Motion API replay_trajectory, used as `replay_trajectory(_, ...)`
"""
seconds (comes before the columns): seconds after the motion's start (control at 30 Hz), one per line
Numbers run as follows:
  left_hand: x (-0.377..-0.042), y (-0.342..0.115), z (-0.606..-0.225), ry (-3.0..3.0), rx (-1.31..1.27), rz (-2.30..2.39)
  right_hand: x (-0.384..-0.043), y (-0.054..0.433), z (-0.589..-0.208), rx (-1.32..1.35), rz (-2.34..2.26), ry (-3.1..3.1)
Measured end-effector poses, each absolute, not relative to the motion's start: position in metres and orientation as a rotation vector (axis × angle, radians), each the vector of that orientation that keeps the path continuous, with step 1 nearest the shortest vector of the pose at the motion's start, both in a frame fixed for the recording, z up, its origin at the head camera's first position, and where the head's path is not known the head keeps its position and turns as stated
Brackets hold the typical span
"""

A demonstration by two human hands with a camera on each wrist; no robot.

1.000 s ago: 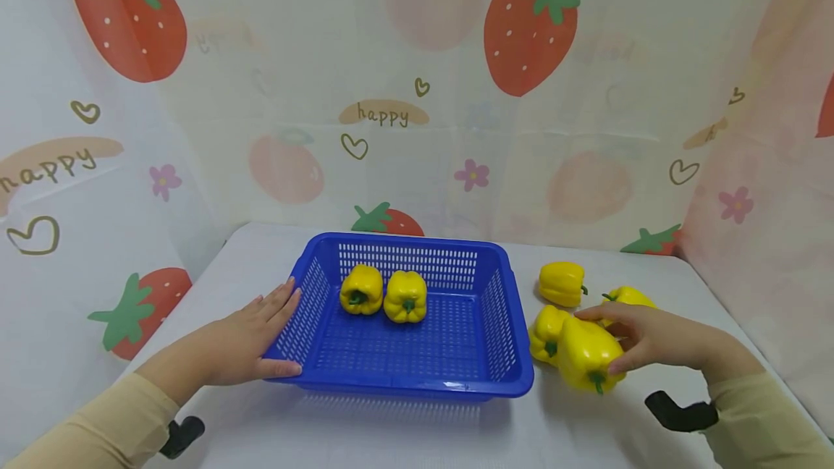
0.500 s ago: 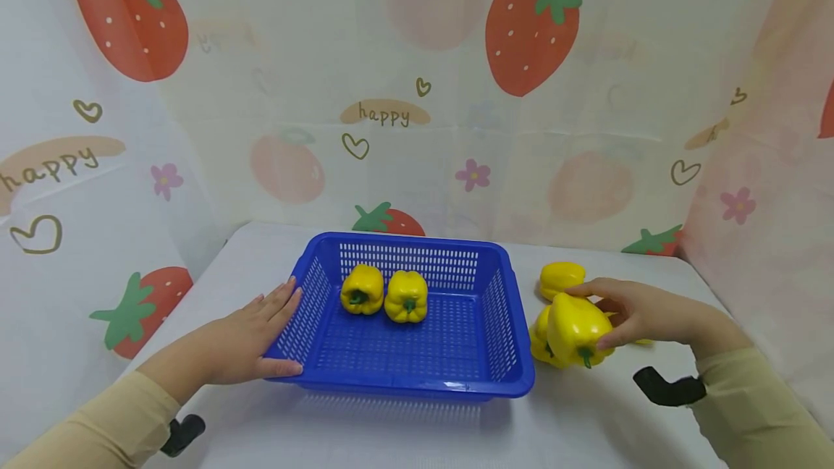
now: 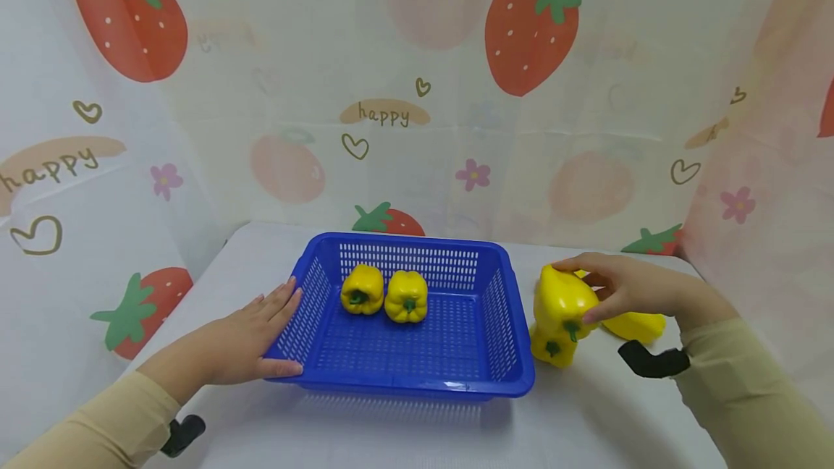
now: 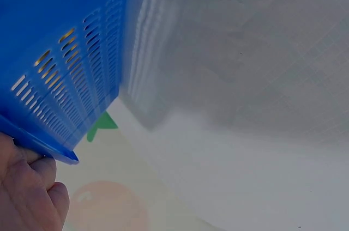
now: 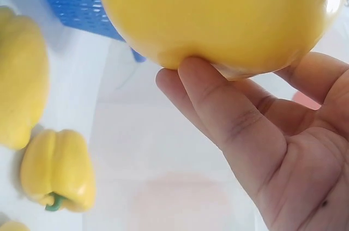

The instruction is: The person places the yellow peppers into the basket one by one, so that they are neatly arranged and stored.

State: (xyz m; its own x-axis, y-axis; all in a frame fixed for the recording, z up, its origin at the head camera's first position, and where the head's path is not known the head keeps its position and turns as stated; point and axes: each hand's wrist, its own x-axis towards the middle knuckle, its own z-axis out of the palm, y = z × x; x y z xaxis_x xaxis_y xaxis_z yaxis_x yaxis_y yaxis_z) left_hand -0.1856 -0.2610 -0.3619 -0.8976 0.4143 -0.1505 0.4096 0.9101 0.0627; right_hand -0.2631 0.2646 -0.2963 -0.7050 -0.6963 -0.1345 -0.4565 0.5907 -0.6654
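Note:
My right hand (image 3: 632, 284) holds a yellow bell pepper (image 3: 562, 302) between fingers and thumb, right of the blue basket (image 3: 397, 386). In the right wrist view the held pepper (image 5: 218, 18) fills the top, fingertips against its side. Below it in the head view, another pepper (image 3: 552, 348) stands beside the basket, partly covered. My left hand (image 3: 237, 346) rests along the basket's left rim with fingers extended and the thumb at the near corner. Inside the basket, two yellow peppers, one on the left (image 3: 362, 290) and one on the right (image 3: 407, 297), sit side by side toward the back.
Farther right, a pepper (image 3: 635, 326) lies partly behind my right hand. The right wrist view also shows a loose pepper (image 5: 57, 170) with a green stem. A white cloth (image 3: 365, 440) covers the table, and a strawberry-printed curtain (image 3: 508, 136) stands behind it.
My right hand has lifted the pepper and carried it leftward and up, over the pepper beside the basket. My left hand and the basket have stayed in place.

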Motion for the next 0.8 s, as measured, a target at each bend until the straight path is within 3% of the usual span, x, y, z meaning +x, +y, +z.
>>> replay_trajectory(0.8, -0.187, -0.262, -0.365, 2.919, 0.643, 0.048, -0.302, 0.209, -0.287, -0.853, -0.889, 2.436)
